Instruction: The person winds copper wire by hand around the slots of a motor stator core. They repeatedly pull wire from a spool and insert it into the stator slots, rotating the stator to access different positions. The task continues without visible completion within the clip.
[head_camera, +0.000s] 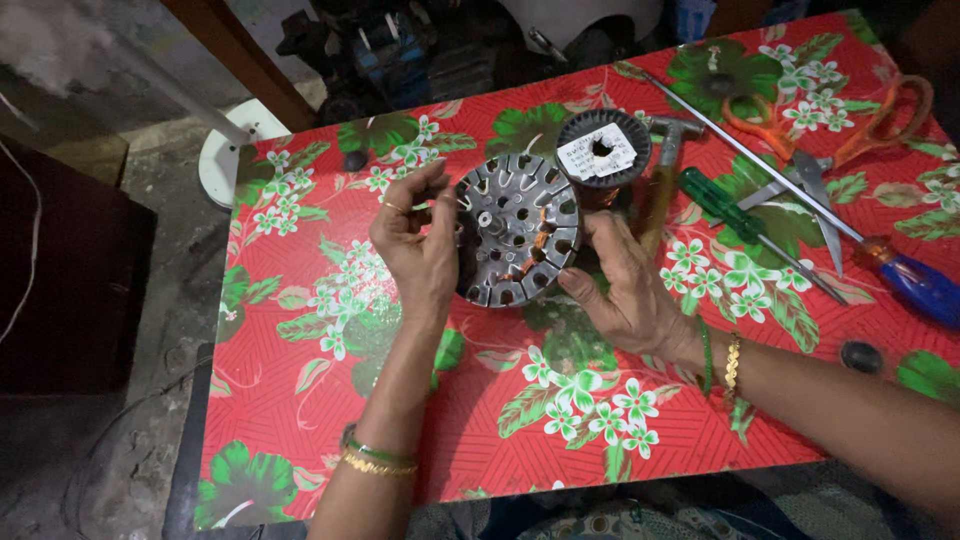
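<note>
A round grey metal motor stator (518, 230) with slots around its rim and some copper winding stands tilted over a table with a red floral cloth (300, 400). My left hand (415, 245) grips its left edge, with fingers pinching at the rim. Under its lower right edge, my right hand (625, 285) supports it. Just behind the stator stands a dark spool of wire (603, 150) with a white label on top.
To the right lie a hammer (665, 165), a green-handled screwdriver (745, 225), a long blue-handled screwdriver (905, 275), and orange-handled scissors (850, 140). A white round fan base (225, 160) stands on the floor at the table's far left corner. Dark machine parts sit beyond the table.
</note>
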